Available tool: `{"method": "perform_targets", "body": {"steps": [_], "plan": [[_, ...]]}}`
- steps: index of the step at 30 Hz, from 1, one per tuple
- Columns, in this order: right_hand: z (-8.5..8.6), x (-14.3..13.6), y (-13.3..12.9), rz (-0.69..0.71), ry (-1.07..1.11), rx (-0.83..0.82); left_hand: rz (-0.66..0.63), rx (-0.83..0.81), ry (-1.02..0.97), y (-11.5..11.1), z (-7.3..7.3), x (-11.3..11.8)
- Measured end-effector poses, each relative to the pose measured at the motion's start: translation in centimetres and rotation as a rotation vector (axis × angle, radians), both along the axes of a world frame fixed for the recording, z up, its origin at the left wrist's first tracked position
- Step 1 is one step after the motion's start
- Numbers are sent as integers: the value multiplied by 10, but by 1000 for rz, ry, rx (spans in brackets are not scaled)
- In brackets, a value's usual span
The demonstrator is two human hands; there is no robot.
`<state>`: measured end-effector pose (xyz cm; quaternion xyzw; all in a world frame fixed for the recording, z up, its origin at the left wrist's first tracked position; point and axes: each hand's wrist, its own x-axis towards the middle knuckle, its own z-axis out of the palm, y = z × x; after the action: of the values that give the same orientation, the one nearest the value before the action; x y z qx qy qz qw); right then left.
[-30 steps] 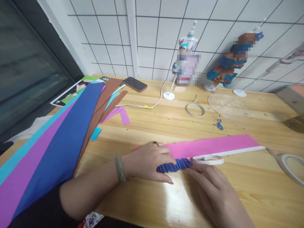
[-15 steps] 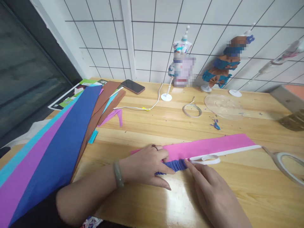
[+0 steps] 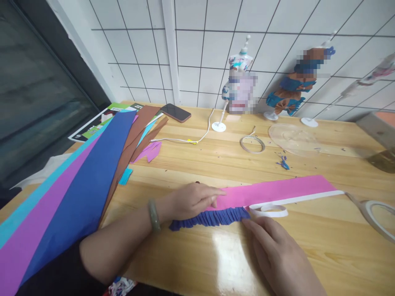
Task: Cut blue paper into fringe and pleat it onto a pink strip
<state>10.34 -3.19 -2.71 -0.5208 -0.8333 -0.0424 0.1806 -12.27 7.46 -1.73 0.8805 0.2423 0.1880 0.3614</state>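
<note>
A pink crepe-paper strip (image 3: 277, 190) lies on the table, with white double-sided tape along its near edge. The tape's loose white backing (image 3: 268, 211) curls up in a loop. A blue pleated paper strip (image 3: 212, 218) runs along the pink strip's near edge, its folds fanning toward me. My left hand (image 3: 194, 199), wearing a ring and a bangle, rests on the pink strip's left part with fingers stretched out. At the blue strip's right end, the fingertips of my right hand (image 3: 276, 246) are closed on it, though the thumb is mostly hidden.
A tape roll (image 3: 381, 218) is joined to the strip at right. Coloured paper sheets (image 3: 83, 193) cover the left side. Behind lie a phone (image 3: 175, 112), a white cable (image 3: 173, 140), another roll (image 3: 252, 144), a clear disc (image 3: 293, 139) and small mannequins (image 3: 240, 65).
My left hand has shifted left and up off the blue pleats onto the pink strip, exposing more of the blue strip. My right hand stays at the blue end.
</note>
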Motion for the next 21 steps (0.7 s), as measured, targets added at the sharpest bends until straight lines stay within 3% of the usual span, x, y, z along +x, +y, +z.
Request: {"method": "perform_targets", "body": {"steps": [3, 7, 14, 21], "plan": [[5, -3, -3, 11, 89, 1, 87, -34, -39, 3, -2, -1], [4, -12, -3, 51, 62, 19, 149, 100, 17, 4, -2, -2], [-15, -25, 1, 146, -113, -54, 79, 294, 240, 8, -5, -8], [2, -29, 5, 233, -4, -91, 21, 324, 269, 12, -3, -14]]}}
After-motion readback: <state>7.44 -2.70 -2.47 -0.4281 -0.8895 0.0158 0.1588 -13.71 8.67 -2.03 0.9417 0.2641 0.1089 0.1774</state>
